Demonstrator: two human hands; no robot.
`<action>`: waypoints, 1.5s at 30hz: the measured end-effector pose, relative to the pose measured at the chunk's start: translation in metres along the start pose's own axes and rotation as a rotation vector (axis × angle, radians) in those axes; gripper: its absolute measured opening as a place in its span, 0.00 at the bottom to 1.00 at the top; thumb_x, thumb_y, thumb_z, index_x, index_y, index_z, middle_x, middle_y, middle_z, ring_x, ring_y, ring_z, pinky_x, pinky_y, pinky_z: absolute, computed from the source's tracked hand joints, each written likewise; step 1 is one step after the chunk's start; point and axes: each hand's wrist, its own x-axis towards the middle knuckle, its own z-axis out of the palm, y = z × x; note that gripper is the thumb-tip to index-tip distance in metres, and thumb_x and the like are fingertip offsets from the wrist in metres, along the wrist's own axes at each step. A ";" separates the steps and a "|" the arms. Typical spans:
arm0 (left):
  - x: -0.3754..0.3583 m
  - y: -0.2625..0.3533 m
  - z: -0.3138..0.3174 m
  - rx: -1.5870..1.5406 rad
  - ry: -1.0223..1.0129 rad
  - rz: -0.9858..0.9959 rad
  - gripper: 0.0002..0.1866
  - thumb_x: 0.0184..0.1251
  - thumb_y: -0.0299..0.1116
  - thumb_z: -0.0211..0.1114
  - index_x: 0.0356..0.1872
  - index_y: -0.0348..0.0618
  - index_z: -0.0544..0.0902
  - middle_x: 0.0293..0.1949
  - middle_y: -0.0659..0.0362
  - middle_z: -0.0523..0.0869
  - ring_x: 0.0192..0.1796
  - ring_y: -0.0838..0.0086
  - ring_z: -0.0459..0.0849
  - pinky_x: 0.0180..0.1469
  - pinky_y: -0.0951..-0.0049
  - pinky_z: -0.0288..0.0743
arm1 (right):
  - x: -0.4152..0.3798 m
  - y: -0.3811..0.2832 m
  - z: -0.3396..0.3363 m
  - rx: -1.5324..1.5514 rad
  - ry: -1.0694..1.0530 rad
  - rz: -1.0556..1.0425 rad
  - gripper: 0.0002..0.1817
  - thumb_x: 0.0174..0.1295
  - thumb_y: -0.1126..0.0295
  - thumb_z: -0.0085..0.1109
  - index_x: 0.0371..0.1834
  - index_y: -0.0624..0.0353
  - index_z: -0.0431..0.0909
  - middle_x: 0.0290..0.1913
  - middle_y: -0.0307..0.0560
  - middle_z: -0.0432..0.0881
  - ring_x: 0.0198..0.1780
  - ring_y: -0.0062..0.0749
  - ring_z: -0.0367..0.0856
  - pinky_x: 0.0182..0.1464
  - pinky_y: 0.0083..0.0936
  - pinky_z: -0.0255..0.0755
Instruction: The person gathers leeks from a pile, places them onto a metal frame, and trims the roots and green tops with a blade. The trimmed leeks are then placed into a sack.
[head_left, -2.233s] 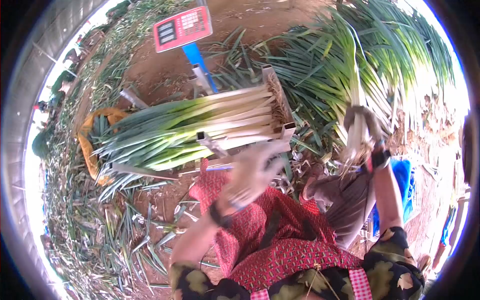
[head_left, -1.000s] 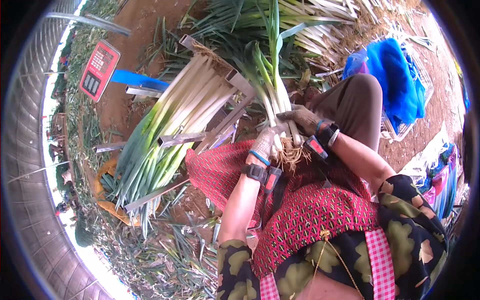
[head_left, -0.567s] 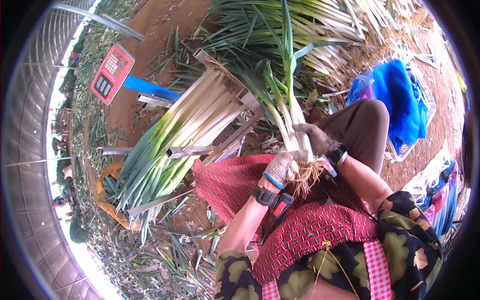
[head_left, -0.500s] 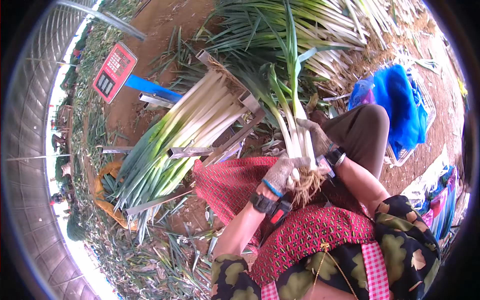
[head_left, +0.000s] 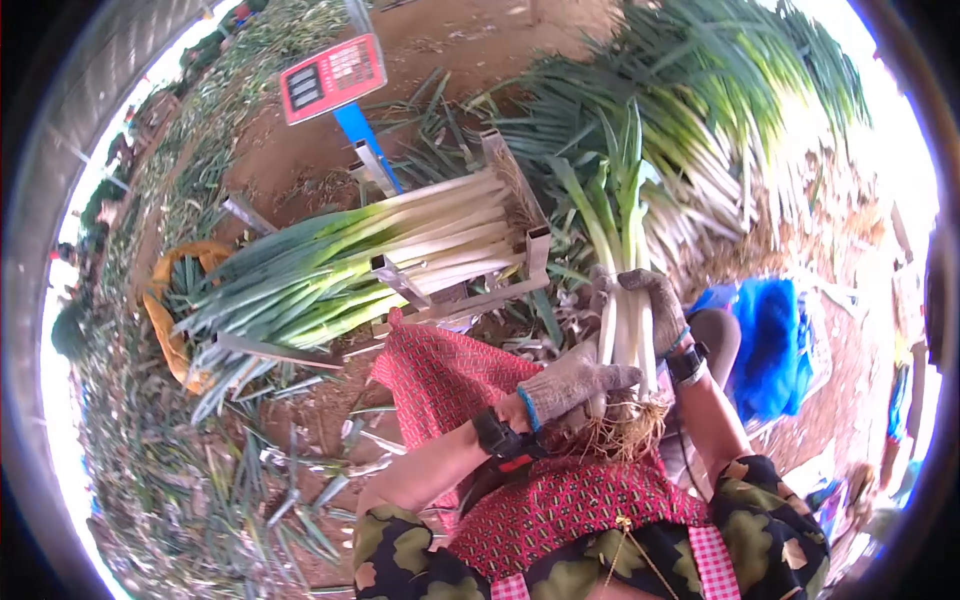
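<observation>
Several leeks (head_left: 625, 330) stand upright in a small bunch before my body, white stalks and roots low, green leaves up. My left hand (head_left: 575, 385), in a knitted glove, is closed at their base just above the roots, its thumb across the stalks. Higher on the white part, my gloved right hand (head_left: 655, 305) wraps round the bunch from the right. The fingers behind the stalks are hidden. Left of them, a larger heap of leeks (head_left: 400, 235) lies in a metal rack (head_left: 515, 185), roots against its right end.
A red panel (head_left: 333, 78) on a blue post stands behind the rack. More leeks (head_left: 700, 140) are piled at the back right. Blue netting (head_left: 770, 350) fills a basket at the right. An orange sack (head_left: 165, 315) lies at the left, with leaf scraps around it.
The view has turned, so the rack and panel appear rotated. My left hand's fingers look straighter along the stalk base, and the bunch stands more upright.
</observation>
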 end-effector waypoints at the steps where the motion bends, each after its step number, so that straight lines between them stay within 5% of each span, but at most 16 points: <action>1: 0.000 0.007 0.002 0.028 -0.011 0.158 0.34 0.65 0.53 0.72 0.62 0.37 0.75 0.44 0.57 0.84 0.38 0.77 0.80 0.40 0.74 0.73 | 0.003 -0.013 -0.014 -0.132 -0.024 -0.124 0.20 0.65 0.66 0.60 0.56 0.65 0.78 0.46 0.52 0.86 0.46 0.39 0.86 0.55 0.35 0.81; 3: -0.010 0.029 0.000 0.003 -0.134 0.280 0.45 0.65 0.61 0.70 0.69 0.31 0.69 0.58 0.52 0.80 0.61 0.71 0.76 0.68 0.68 0.67 | -0.006 -0.028 0.024 -0.038 -0.085 -0.208 0.23 0.66 0.64 0.61 0.60 0.66 0.75 0.50 0.52 0.83 0.49 0.39 0.84 0.56 0.36 0.81; 5: -0.018 0.031 -0.016 0.161 -0.014 0.337 0.42 0.67 0.56 0.70 0.67 0.27 0.69 0.52 0.53 0.82 0.54 0.73 0.79 0.58 0.72 0.74 | -0.012 -0.039 0.057 0.227 -0.181 -0.113 0.26 0.62 0.69 0.61 0.61 0.71 0.70 0.48 0.52 0.81 0.46 0.37 0.83 0.54 0.30 0.81; 7: -0.046 0.038 -0.030 0.205 0.113 0.294 0.37 0.69 0.52 0.70 0.65 0.29 0.71 0.48 0.55 0.83 0.49 0.75 0.81 0.52 0.74 0.76 | -0.003 -0.059 0.067 0.175 -0.174 -0.098 0.27 0.61 0.72 0.61 0.61 0.73 0.67 0.46 0.52 0.80 0.45 0.36 0.83 0.53 0.28 0.81; 9: -0.069 0.038 -0.049 0.200 0.230 0.321 0.33 0.71 0.49 0.69 0.63 0.32 0.73 0.44 0.57 0.85 0.44 0.77 0.83 0.47 0.77 0.78 | 0.015 -0.069 0.053 -0.263 -0.087 -0.267 0.26 0.60 0.74 0.62 0.59 0.75 0.68 0.45 0.51 0.79 0.44 0.36 0.82 0.54 0.31 0.80; 12: -0.121 0.027 -0.079 0.264 0.482 0.348 0.25 0.75 0.45 0.63 0.62 0.37 0.76 0.47 0.57 0.85 0.45 0.73 0.85 0.48 0.72 0.79 | 0.015 -0.061 0.031 -0.153 -0.083 -0.296 0.25 0.62 0.72 0.63 0.59 0.75 0.68 0.48 0.53 0.79 0.47 0.36 0.82 0.55 0.33 0.79; 17: -0.195 0.005 -0.122 -0.237 0.673 0.463 0.16 0.75 0.40 0.64 0.54 0.42 0.80 0.40 0.58 0.88 0.37 0.70 0.88 0.42 0.68 0.83 | -0.005 -0.059 0.025 -0.149 -0.048 -0.322 0.25 0.62 0.69 0.64 0.58 0.73 0.70 0.48 0.54 0.80 0.47 0.36 0.83 0.55 0.32 0.79; 29: -0.275 -0.017 -0.197 -0.264 1.139 0.610 0.11 0.75 0.35 0.63 0.49 0.40 0.82 0.36 0.58 0.85 0.35 0.75 0.83 0.38 0.74 0.77 | 0.008 -0.063 0.207 -0.540 -0.208 -0.578 0.24 0.63 0.63 0.66 0.57 0.67 0.76 0.45 0.52 0.84 0.43 0.37 0.85 0.50 0.31 0.80; 34: -0.268 -0.021 -0.230 0.048 1.269 0.577 0.12 0.72 0.36 0.63 0.49 0.40 0.81 0.35 0.62 0.84 0.36 0.77 0.82 0.37 0.75 0.75 | 0.087 -0.033 0.260 -1.083 -0.247 -0.743 0.24 0.61 0.62 0.68 0.56 0.66 0.77 0.45 0.54 0.85 0.43 0.36 0.86 0.50 0.31 0.80; 36: -0.257 -0.017 -0.240 0.148 1.289 0.547 0.13 0.71 0.36 0.63 0.50 0.39 0.81 0.36 0.62 0.83 0.36 0.78 0.82 0.37 0.75 0.75 | 0.139 -0.035 0.264 -1.506 -0.141 -0.846 0.31 0.61 0.61 0.68 0.64 0.66 0.73 0.52 0.58 0.84 0.54 0.42 0.84 0.58 0.36 0.78; 38: -0.248 -0.024 -0.268 0.321 1.314 0.433 0.17 0.67 0.34 0.69 0.54 0.39 0.82 0.37 0.60 0.84 0.39 0.79 0.80 0.41 0.75 0.75 | 0.206 -0.015 0.266 -1.696 -0.202 -1.472 0.38 0.61 0.60 0.69 0.72 0.65 0.66 0.64 0.61 0.78 0.65 0.51 0.78 0.68 0.40 0.71; 41: -0.223 -0.001 -0.269 0.661 1.361 0.343 0.19 0.66 0.35 0.71 0.55 0.40 0.81 0.40 0.53 0.87 0.42 0.72 0.84 0.48 0.69 0.78 | 0.261 0.014 0.253 -2.234 -0.164 -1.621 0.44 0.62 0.61 0.68 0.79 0.61 0.56 0.74 0.64 0.67 0.70 0.60 0.71 0.75 0.40 0.64; 42: -0.214 0.006 -0.274 0.660 1.322 0.316 0.20 0.65 0.34 0.72 0.55 0.41 0.80 0.42 0.50 0.87 0.44 0.66 0.86 0.49 0.67 0.79 | 0.304 0.017 0.231 -2.399 -0.221 -1.531 0.43 0.62 0.62 0.66 0.79 0.58 0.57 0.67 0.63 0.74 0.65 0.55 0.76 0.67 0.40 0.72; 43: -0.205 0.012 -0.279 0.805 1.313 0.303 0.20 0.64 0.33 0.72 0.55 0.42 0.80 0.43 0.50 0.86 0.45 0.64 0.87 0.49 0.65 0.80 | 0.312 0.039 0.230 -2.798 0.007 -0.953 0.38 0.61 0.65 0.64 0.77 0.56 0.62 0.57 0.60 0.79 0.57 0.50 0.81 0.56 0.42 0.78; 44: -0.196 0.017 -0.286 0.949 1.300 0.289 0.20 0.63 0.33 0.73 0.55 0.42 0.80 0.44 0.50 0.86 0.46 0.61 0.87 0.48 0.64 0.80 | 0.346 0.051 0.202 -2.880 -0.073 -0.846 0.36 0.60 0.70 0.61 0.75 0.53 0.66 0.51 0.58 0.81 0.54 0.48 0.83 0.48 0.43 0.79; 45: -0.184 0.020 -0.294 1.040 1.299 0.336 0.20 0.63 0.33 0.73 0.55 0.43 0.80 0.45 0.50 0.85 0.46 0.58 0.87 0.49 0.62 0.80 | 0.360 0.068 0.185 -2.939 -0.296 -0.689 0.38 0.67 0.66 0.55 0.81 0.51 0.55 0.61 0.65 0.74 0.53 0.54 0.80 0.55 0.43 0.78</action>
